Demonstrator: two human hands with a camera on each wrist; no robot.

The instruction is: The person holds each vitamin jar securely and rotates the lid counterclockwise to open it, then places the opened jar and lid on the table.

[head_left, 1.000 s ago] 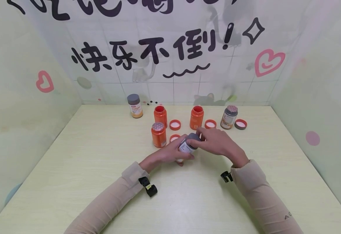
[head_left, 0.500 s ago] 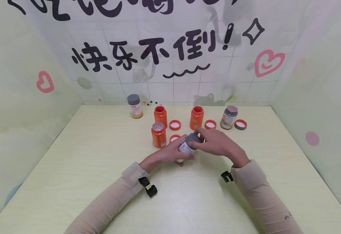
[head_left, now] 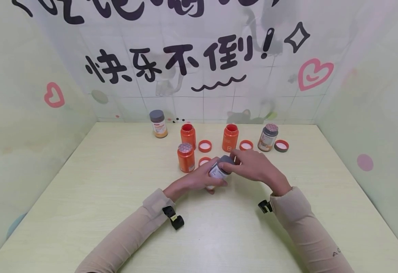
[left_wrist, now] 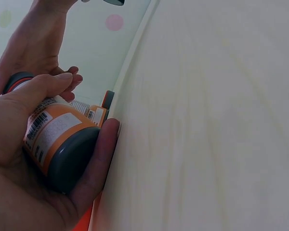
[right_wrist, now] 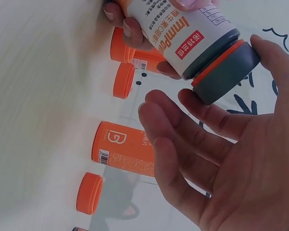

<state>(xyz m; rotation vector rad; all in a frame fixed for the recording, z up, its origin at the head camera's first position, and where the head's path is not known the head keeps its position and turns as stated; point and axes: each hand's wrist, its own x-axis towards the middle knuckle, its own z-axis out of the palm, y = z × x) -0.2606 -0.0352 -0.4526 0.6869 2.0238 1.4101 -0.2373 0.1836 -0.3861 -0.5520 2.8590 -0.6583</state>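
My left hand point(head_left: 199, 179) grips a supplement bottle point(head_left: 217, 171) with a white and orange label, holding it tilted just above the table. In the left wrist view its dark base points toward the camera. The right hand point(head_left: 251, 165) pinches the bottle's dark grey cap point(right_wrist: 226, 72) between thumb and index finger. An orange band shows between the cap and the grey shoulder in the right wrist view. The other right fingers curl loosely beside it. Behind the left hand, an orange bottle point(head_left: 186, 161) with a printed seal stands next to a partly hidden orange cap point(head_left: 204, 160).
Two uncapped orange bottles point(head_left: 188, 136) point(head_left: 230, 138) stand farther back, each beside an orange cap point(head_left: 204, 146) point(head_left: 246, 145). A grey sealed bottle point(head_left: 268, 138) and its cap point(head_left: 281, 146) are at right. A capped bottle point(head_left: 159, 124) stands at back left, near the wall.
The right fingers shift slightly around the cap. The left hand and its bottle hold their place, and the other bottles and caps stay put.
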